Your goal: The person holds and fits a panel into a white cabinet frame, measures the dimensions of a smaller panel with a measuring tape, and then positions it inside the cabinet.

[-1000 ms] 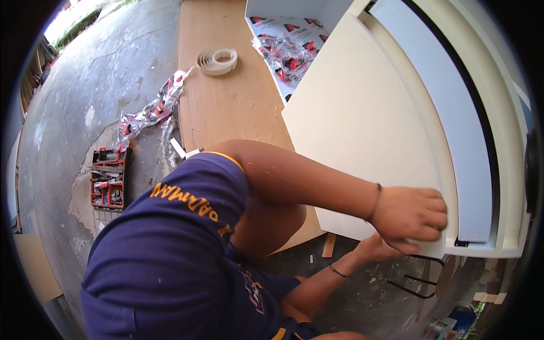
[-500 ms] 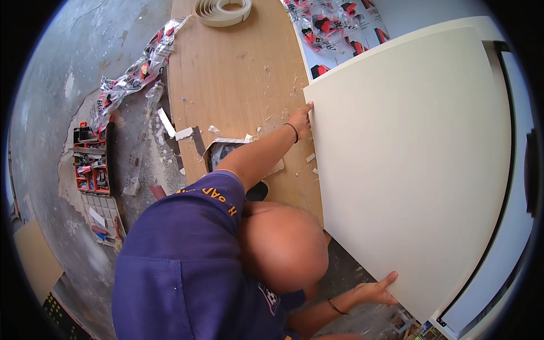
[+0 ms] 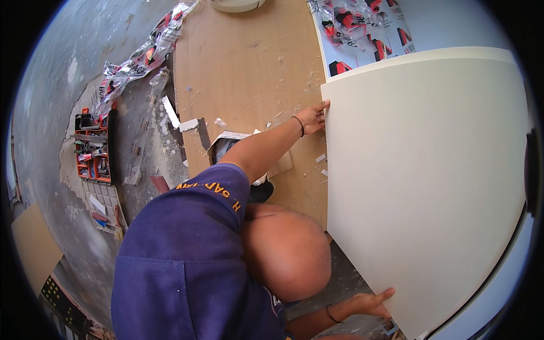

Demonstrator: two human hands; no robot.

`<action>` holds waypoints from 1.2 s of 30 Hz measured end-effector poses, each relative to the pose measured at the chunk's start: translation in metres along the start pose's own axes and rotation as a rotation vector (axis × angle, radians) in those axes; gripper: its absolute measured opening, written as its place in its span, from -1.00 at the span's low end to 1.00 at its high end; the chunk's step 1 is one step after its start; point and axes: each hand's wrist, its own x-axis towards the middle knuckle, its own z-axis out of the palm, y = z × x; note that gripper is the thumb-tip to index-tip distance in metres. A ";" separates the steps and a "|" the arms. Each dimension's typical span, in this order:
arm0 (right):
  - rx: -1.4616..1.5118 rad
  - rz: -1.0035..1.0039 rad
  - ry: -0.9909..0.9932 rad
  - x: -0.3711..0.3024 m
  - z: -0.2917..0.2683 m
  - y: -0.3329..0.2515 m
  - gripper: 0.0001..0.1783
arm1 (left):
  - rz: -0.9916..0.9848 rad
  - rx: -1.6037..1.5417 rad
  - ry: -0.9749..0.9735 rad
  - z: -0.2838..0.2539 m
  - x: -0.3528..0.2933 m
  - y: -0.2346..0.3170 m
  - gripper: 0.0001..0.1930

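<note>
A large cream board (image 3: 425, 181) fills the right side, tilted against a white panel structure. My left hand (image 3: 313, 119) grips its left edge just below the upper corner, thumb tip on the edge and fingers beside it. Lower down, my right hand (image 3: 371, 304) holds the bottom edge, with its thumb on the front face and the other fingers hidden behind. My bent knee (image 3: 286, 249) is between my two arms. A light wood board (image 3: 249, 68) dusted with chips and shavings lies under my left arm.
At left on the worn concrete floor are an orange and black toolbox (image 3: 93, 144) and its grey lid (image 3: 103, 209). Crumpled printed plastic film (image 3: 139, 65) stretches along the wood board. A coiled edging strip (image 3: 237, 4) is at the top. More film (image 3: 354, 25) covers a white panel.
The cream board has shifted right with both hands on it, covering most of the dark gap on its right side. The view has also turned slightly.
</note>
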 end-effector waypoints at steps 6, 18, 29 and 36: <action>-0.025 -0.024 0.000 0.001 0.001 -0.003 -0.29 | 0.001 0.005 -0.018 -0.006 0.008 -0.002 -0.50; -0.032 -0.018 0.008 0.000 0.004 -0.008 -0.27 | 0.035 0.044 -0.011 0.001 0.000 -0.003 -0.50; -0.054 -0.046 -0.030 -0.004 0.007 -0.004 -0.16 | 0.079 0.109 0.071 0.007 -0.001 -0.014 -0.54; -0.071 -0.059 -0.037 -0.004 0.008 -0.008 -0.16 | 0.076 0.113 0.063 0.009 -0.004 -0.017 -0.42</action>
